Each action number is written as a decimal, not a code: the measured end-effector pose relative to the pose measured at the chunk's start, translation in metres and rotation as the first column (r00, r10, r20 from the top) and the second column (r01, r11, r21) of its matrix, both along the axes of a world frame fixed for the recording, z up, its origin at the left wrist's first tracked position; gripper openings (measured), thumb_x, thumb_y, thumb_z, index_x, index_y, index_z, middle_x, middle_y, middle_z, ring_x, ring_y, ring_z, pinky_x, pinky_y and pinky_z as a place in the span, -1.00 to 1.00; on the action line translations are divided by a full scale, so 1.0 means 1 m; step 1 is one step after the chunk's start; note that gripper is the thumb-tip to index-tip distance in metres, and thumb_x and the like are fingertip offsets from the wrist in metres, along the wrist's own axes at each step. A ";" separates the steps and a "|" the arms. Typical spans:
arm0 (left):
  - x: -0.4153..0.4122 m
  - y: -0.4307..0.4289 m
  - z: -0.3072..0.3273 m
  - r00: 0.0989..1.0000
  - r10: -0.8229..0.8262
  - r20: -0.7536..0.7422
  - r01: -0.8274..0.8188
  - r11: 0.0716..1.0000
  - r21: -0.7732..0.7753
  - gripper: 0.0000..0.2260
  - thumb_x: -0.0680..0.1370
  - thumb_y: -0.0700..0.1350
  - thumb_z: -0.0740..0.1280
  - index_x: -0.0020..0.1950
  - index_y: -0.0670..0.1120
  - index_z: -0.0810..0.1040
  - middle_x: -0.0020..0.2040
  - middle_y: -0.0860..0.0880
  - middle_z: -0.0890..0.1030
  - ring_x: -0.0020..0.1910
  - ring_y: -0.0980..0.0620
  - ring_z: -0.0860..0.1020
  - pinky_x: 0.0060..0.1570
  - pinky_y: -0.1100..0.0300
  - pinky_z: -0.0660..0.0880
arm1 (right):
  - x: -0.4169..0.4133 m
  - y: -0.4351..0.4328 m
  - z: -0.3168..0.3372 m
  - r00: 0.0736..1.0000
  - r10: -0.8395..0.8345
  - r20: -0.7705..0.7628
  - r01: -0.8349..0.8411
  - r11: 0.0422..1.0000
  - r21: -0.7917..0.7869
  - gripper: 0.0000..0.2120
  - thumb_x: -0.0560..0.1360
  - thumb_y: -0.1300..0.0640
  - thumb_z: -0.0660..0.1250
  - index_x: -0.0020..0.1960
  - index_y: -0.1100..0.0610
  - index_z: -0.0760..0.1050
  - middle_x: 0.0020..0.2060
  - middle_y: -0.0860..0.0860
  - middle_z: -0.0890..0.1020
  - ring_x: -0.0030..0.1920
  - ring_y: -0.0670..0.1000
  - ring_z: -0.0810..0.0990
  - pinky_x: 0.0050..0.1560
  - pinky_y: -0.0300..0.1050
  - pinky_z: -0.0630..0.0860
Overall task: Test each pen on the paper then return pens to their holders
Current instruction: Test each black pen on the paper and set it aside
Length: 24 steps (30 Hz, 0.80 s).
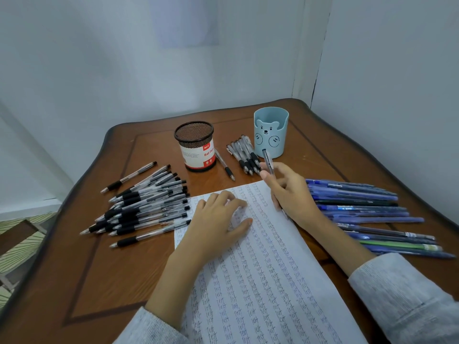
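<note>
A white sheet of paper (268, 269), covered in rows of the handwritten word "test", lies in the middle of the wooden table (104, 264). My left hand (218, 222) presses flat on its upper part. My right hand (290, 192) grips a blue pen (268, 163) in writing position, tip down at the sheet's right edge. A black mesh holder (197, 146) with a red and white label and a light blue bear holder (271, 134) stand at the back.
A heap of black-grip pens (146, 207) lies left of the paper. Blue pens (367, 214) lie stacked on the right. A small bunch of pens (244, 155) and one single pen (224, 165) lie between the holders. Walls close in behind.
</note>
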<state>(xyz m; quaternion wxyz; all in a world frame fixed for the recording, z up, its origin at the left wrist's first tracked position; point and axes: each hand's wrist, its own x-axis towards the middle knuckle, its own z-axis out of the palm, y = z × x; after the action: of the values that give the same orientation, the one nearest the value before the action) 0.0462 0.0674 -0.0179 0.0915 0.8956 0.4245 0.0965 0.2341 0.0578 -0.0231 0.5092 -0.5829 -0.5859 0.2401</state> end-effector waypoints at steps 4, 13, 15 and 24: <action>0.000 0.000 0.001 1.000 0.006 -0.003 -0.006 1.000 -0.016 -0.59 0.60 0.20 0.13 0.43 0.13 0.32 0.33 0.14 0.31 0.30 0.16 0.24 0.26 0.23 0.13 | -0.002 -0.003 0.002 0.999 -0.028 -0.020 0.029 0.999 0.032 -0.74 0.65 0.02 0.08 0.18 0.09 0.47 -0.53 0.02 0.44 -0.57 -0.11 0.39 -0.47 -0.18 0.41; -0.003 0.001 0.002 0.999 0.033 0.000 -0.033 0.999 -0.024 -0.60 0.58 0.23 0.14 0.39 0.15 0.34 0.30 0.14 0.32 0.28 0.15 0.24 0.25 0.21 0.17 | 0.000 -0.001 0.003 0.997 -0.055 -0.058 0.048 0.994 -0.101 -0.84 0.63 0.08 0.16 0.12 0.10 0.46 -0.50 0.03 0.41 -0.51 -0.06 0.32 -0.46 -0.14 0.26; -0.003 0.002 0.002 0.999 0.036 -0.004 -0.036 0.999 -0.028 -0.60 0.58 0.24 0.14 0.39 0.16 0.33 0.31 0.15 0.31 0.29 0.15 0.24 0.27 0.19 0.16 | 0.003 0.002 0.004 0.981 -0.076 -0.180 0.048 0.987 -0.156 -0.78 0.63 0.22 0.06 0.17 0.15 0.45 -0.46 0.03 0.38 -0.48 -0.08 0.31 -0.42 -0.14 0.27; -0.005 0.008 0.003 0.999 0.038 0.017 -0.037 0.999 -0.032 -0.59 0.55 0.27 0.16 0.36 0.17 0.36 0.31 0.17 0.30 0.30 0.15 0.24 0.29 0.18 0.15 | 0.003 0.045 0.025 0.963 -0.219 0.157 0.235 0.968 -0.091 -0.73 0.49 0.15 0.41 0.17 0.18 0.60 -0.02 0.03 0.63 -0.09 -0.10 0.53 -0.14 -0.31 0.45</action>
<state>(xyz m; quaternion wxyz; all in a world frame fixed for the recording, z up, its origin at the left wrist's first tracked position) 0.0408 0.0750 -0.0151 0.1074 0.8851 0.4419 0.0992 0.2373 0.1033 0.0018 0.4568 -0.6891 -0.5367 0.1684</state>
